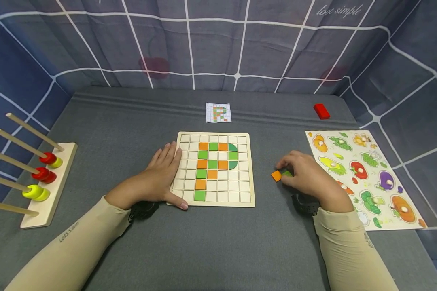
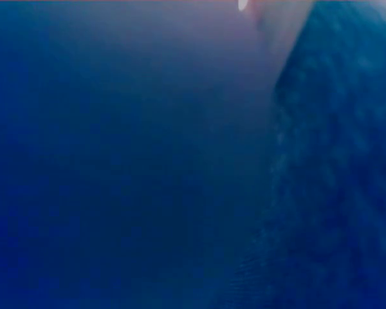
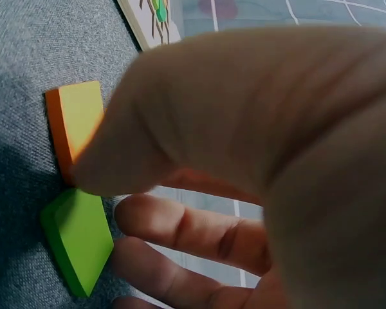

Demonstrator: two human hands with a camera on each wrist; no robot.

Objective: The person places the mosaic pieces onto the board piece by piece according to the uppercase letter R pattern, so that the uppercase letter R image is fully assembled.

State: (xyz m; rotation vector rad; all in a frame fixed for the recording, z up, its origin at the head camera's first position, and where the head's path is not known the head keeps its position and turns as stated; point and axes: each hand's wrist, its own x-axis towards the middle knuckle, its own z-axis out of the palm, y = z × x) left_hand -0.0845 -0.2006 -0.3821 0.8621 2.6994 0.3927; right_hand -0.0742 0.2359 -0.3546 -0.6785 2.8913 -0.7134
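On the grey cloth lies a pale wooden grid board [image 1: 239, 197] with orange, green and dark green tiles set in a P shape. My left hand [image 1: 154, 178] rests on its left edge, fingers straight and thumb at the lower left corner. To the right of the board my right hand [image 1: 309, 182] is bent over an orange square tile [image 1: 276, 176] and a green tile [image 3: 80, 241]. In the right wrist view the thumb [image 3: 125, 154] overlaps the orange tile's lower end; the index fingertip is hidden, so a pinch cannot be confirmed. The left wrist view is a dark blur.
A pattern card [image 1: 218, 113] with a P lies behind the board. At left stands a wooden peg rack [image 1: 67, 155] with red and yellow beads. At right are a vegetable puzzle board [image 1: 344, 159] and a red block [image 1: 321, 111]. Grid-patterned curtains enclose the table.
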